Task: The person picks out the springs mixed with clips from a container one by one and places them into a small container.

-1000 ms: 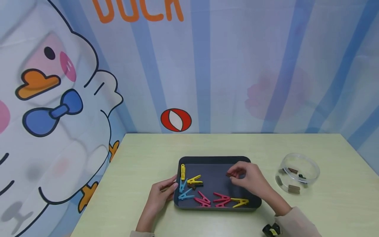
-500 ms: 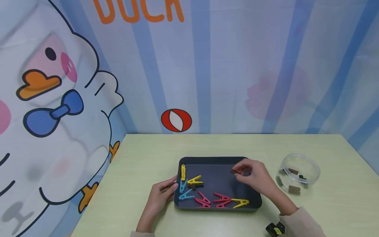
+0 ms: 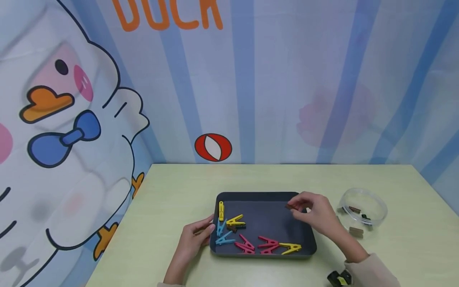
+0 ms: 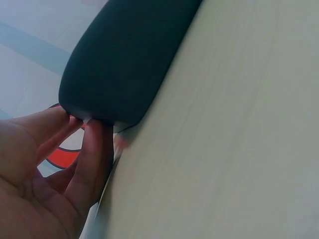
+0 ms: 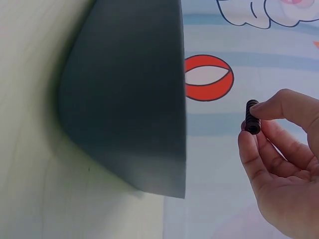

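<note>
In the head view my right hand is over the right end of a dark grey tray. Between thumb and fingers it pinches a small dark coil spring, whose ribs and hollow end show in the right wrist view. At the tray's left side, my left hand grips the wall, thumb near the rim; the left wrist view has its fingers against the tray's outside. Inside lie yellow clothespins, blue clothespins and pink clothespins. Dark springs lie beside a yellow one.
A round clear plastic container stands to the right of the tray. Small dark and brown pieces show in or around it, including a brown piece near its front. The pale table ends at a printed backdrop.
My right hand has moved to the right, carrying the spring from over the tray's interior to near its right rim. The left hand keeps its place on the tray.
</note>
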Available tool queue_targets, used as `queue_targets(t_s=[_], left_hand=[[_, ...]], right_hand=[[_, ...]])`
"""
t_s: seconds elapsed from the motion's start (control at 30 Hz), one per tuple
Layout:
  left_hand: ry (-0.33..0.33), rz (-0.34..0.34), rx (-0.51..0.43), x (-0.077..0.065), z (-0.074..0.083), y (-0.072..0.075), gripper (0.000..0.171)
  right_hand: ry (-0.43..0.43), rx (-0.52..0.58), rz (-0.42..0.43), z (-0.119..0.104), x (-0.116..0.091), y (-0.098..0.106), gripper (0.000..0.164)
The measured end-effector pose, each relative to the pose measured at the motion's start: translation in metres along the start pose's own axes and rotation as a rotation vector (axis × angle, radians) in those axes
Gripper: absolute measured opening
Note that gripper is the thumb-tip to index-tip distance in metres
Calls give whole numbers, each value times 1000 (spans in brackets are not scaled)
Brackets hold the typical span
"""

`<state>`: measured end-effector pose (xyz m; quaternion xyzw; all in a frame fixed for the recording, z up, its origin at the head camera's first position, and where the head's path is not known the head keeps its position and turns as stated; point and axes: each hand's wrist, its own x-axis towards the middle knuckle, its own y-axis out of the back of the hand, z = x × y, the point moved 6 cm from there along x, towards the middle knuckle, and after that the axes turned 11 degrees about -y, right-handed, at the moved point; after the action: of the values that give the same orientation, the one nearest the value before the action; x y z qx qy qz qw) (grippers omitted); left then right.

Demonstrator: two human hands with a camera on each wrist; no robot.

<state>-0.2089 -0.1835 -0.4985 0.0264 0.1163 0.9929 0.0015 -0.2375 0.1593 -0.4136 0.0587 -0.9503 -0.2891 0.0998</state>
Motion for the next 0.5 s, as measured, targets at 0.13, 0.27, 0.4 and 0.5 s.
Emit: queue_targets(t_s=[0.13, 0.27, 0.4, 0.5], left_hand=[[9, 4, 13, 0, 1, 1, 39], [6, 6, 17, 0, 1, 1, 40], [-8, 2, 3, -1, 2, 1, 40], [-14, -4, -10, -1, 2, 0, 39]], right_hand=[[18, -4, 18, -2, -2, 8, 22], [18, -12, 31, -2, -4, 15, 22], [8, -20, 48, -2, -6, 25, 22], [15, -28, 72, -1, -8, 32, 21]])
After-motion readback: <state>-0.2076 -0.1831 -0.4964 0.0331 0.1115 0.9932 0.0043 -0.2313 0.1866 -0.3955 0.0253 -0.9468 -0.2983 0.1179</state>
